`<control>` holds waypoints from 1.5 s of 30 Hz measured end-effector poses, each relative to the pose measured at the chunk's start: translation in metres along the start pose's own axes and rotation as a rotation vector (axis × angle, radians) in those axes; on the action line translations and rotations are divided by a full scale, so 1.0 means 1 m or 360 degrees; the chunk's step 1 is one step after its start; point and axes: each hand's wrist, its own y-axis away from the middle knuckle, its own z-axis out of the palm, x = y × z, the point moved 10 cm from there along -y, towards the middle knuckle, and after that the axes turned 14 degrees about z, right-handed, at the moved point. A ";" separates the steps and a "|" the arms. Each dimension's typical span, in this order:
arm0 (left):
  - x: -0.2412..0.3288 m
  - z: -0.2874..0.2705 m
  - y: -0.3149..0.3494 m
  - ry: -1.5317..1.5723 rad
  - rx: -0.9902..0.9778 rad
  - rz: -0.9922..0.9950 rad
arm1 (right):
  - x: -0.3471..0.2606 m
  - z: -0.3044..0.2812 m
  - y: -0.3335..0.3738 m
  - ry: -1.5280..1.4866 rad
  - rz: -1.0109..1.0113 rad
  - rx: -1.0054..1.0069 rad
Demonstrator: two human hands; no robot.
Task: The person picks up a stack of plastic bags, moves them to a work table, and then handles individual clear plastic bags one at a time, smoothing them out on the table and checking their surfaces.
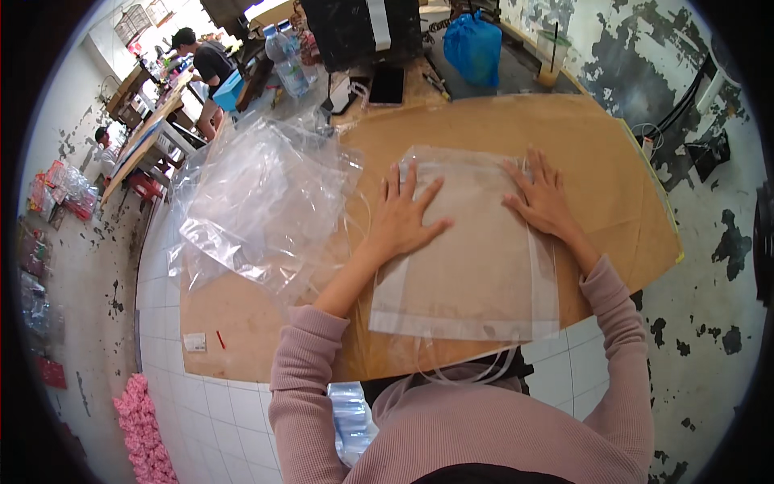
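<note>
A clear plastic bag (468, 266) with whitish edges lies flat on the brown-covered table, its loop handles (463, 371) hanging over the near edge toward me. My left hand (405, 216) rests on the bag's upper left part, fingers spread. Against its upper right side my right hand (542, 198) lies flat, fingers also apart. Neither hand grips anything. To the left of my left hand, a loose heap of clear plastic bags (258, 194) covers much of the table, with thin handle loops among them.
Along the back are a phone (387, 85), water bottles (286, 60), a black box (359, 32), a blue plastic bag (472, 50) and a drink cup (551, 60). A white label (194, 342) and red stick (220, 340) lie front left. Another person (208, 60) sits far left.
</note>
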 end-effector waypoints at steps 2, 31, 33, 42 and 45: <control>0.001 -0.006 0.012 0.0021 0.0109 -0.0047 | 0.018 -0.008 0.007 -0.0301 0.0001 0.0184; 0.086 -0.007 0.033 0.0171 -0.0244 0.0329 | -0.017 -0.019 0.034 -0.0364 -0.0410 -0.0090; 0.084 -0.004 0.036 0.0129 -0.0278 0.0334 | -0.027 -0.009 0.035 -0.0256 -0.0386 -0.0023; 0.068 -0.024 0.065 0.0673 -0.0464 0.0619 | 0.040 -0.029 0.036 -0.1271 -0.0253 -0.0279; 0.046 -0.030 0.081 0.0724 -0.0479 0.0473 | 0.081 -0.042 0.070 -0.1254 -0.0086 -0.0327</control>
